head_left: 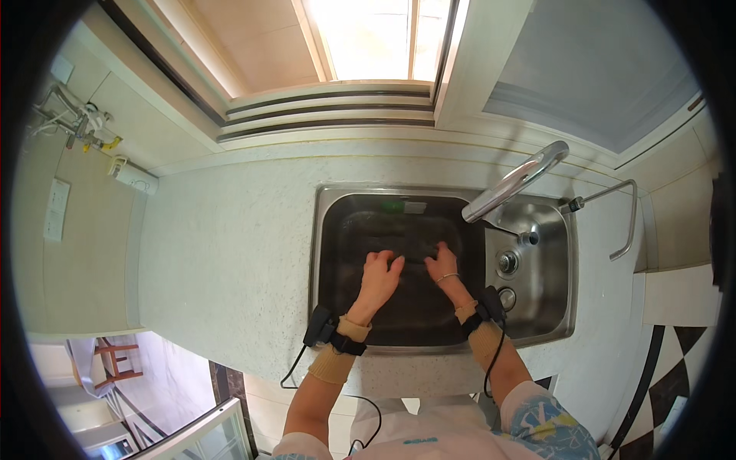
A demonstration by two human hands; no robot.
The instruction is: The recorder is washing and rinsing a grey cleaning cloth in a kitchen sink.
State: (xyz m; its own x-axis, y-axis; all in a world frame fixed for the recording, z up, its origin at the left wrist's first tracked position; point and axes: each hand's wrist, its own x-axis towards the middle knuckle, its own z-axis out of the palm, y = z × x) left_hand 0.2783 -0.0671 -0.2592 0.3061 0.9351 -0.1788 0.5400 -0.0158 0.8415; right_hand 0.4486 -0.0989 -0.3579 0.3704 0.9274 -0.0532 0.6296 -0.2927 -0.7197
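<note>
Both hands are over the large sink basin [345, 299], whose inside looks very dark; whether dark water, cloth or the basin's own finish makes it so, I cannot tell. My left hand [380, 278] is near the middle of the basin, fingers bent and thumb to the right. A short gap to its right, my right hand [444, 267] has its fingers bent towards the left hand and a thin bracelet on its wrist. The fingertips blend into the dark area, so anything held there is hidden. A green and a pale patch [415, 207] show on the basin's far wall.
A chrome faucet [512, 184] arches over the basin's far right corner. Right of it is a small steel basin [540, 299] with a drain strainer [508, 262]. A thin bent spout [631, 218] stands behind that. Black cables [498, 356] hang from wrist-worn devices. Pale countertop [230, 259] extends left.
</note>
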